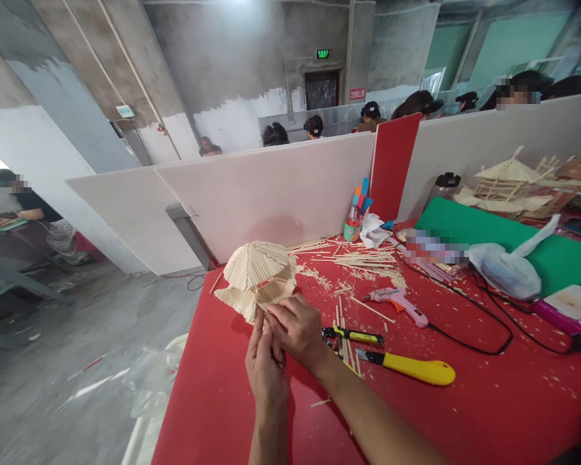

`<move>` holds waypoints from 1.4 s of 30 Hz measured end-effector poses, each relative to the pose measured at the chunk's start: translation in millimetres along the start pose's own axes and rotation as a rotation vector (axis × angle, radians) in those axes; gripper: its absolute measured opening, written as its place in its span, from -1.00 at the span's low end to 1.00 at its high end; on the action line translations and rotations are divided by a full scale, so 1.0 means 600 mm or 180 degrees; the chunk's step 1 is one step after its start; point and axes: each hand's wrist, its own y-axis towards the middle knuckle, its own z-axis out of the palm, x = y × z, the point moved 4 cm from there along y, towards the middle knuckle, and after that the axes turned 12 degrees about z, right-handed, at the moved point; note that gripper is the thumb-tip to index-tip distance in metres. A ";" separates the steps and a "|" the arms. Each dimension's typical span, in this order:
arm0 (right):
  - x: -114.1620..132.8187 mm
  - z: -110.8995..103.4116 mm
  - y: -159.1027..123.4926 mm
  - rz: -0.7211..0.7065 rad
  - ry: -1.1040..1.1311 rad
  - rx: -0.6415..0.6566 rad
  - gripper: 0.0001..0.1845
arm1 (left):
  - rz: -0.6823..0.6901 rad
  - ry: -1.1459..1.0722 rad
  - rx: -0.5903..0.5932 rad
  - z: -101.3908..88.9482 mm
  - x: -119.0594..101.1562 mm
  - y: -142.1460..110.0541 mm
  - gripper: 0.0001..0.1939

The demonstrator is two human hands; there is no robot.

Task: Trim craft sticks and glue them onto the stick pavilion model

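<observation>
A small model pavilion roof built of thin pale wooden sticks stands on the red table, with a second, wider stick tier below the upper one. My left hand is at the model's near side, its fingers raised and pinched together. Beside it, my right hand reaches in from the right, thumb and fingertips closed by the left fingertips at the lower tier's edge. Whatever is pinched there is too small and covered to make out. Right of my hands lie yellow-and-black pliers and a yellow utility knife.
A pink glue gun trails its black cord across the red table. Loose wooden sticks and shavings lie behind it. White partition boards border the far side. Another stick model stands far right; other people sit beyond.
</observation>
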 end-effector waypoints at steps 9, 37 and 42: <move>0.000 0.000 0.001 -0.0002 0.0017 -0.0046 -0.81 | -0.0001 0.0010 -0.0013 0.003 -0.005 -0.001 -0.22; 0.009 -0.008 -0.003 -0.0142 0.0143 -0.0066 -0.71 | 0.0108 -0.0054 -0.0076 0.000 -0.003 -0.003 -0.32; 0.018 -0.025 -0.009 -0.0263 0.0420 -0.0144 -0.74 | 0.0169 -0.0246 -0.0124 0.001 -0.009 -0.005 -0.63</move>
